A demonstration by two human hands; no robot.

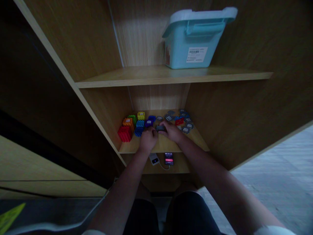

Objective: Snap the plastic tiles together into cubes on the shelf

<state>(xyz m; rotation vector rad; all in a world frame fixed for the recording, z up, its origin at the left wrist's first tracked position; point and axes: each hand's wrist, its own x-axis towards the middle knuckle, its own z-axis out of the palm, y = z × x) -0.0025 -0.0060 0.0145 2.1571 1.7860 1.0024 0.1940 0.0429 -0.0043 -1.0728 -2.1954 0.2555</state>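
My right hand [170, 131] has its thumb and fingers closed around a small dark grey piece [160, 128] above the shelf board. Just left of it, my left hand [148, 138] is closed, with its fingertips beside the grey piece; what they pinch is hidden. Colored blocks with notched edges stand left of and behind my left hand: red [125, 134], orange [128, 122], green [132, 118], yellow [141, 116], blue [139, 131] and purple [149, 122]. Several flat grey notched pieces [188, 125] lie spread to the right, with a red piece [179, 121] among them.
On the upper shelf [146, 76] sits a light blue bin [181, 40] with a white rim. Below my hands, a phone [169, 159] with a lit screen and a white device [154, 159] rest on the lower shelf, joined by a cable. Wooden side walls enclose the shelves.
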